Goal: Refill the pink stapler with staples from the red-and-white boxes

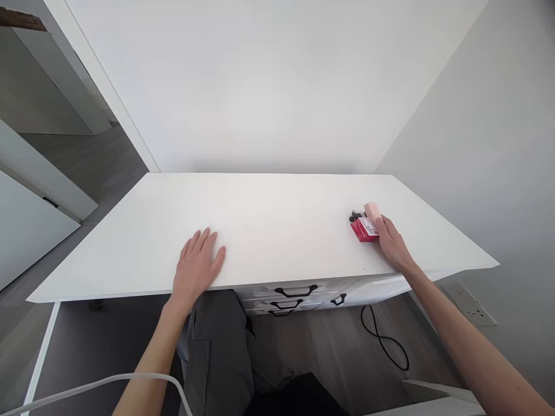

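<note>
My left hand lies flat on the white desk near its front edge, fingers spread, holding nothing. My right hand reaches to the right side of the desk and touches a small red box. Its fingers rest against the box and a pale pink block just behind it. A small black object lies at the far side of the red box. How firmly the right hand grips is hard to make out.
Clear plastic drawers with black handles sit under the desk. A black cable loops on the dark wood floor. A white wall socket is low on the right wall. A white cable crosses bottom left.
</note>
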Demonstrator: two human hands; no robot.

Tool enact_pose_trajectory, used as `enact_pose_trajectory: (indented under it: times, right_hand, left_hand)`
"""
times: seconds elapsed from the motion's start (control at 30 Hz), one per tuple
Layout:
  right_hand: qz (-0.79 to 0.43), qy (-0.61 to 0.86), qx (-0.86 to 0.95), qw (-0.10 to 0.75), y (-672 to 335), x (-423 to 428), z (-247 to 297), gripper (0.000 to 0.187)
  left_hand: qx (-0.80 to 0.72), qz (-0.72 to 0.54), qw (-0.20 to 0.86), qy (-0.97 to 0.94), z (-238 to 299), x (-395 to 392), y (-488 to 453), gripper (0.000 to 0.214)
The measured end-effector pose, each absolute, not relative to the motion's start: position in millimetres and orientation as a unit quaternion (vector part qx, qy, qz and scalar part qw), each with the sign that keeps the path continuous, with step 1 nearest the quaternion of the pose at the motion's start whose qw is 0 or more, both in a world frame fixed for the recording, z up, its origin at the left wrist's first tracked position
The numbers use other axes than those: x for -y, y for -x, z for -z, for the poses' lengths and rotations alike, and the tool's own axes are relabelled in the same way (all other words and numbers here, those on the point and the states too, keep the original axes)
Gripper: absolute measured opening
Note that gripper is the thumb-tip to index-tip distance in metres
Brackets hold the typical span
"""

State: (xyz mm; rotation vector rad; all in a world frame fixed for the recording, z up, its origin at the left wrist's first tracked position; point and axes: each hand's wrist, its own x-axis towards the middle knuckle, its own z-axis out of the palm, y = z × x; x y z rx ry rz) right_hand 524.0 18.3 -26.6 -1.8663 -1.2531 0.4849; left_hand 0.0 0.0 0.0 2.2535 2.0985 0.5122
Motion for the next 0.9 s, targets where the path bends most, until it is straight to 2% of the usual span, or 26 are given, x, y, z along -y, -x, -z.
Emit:
enact_pose_trajectory:
  times: [0.9]
  right_hand:
    - [-0.265,0.673,0.541,0.428,-412.4,-37.2,14.4,0.082]
  left_hand:
    - [-0.664,-0.184,-0.003,-0.725,2.8,1.0,-0.4,0.062]
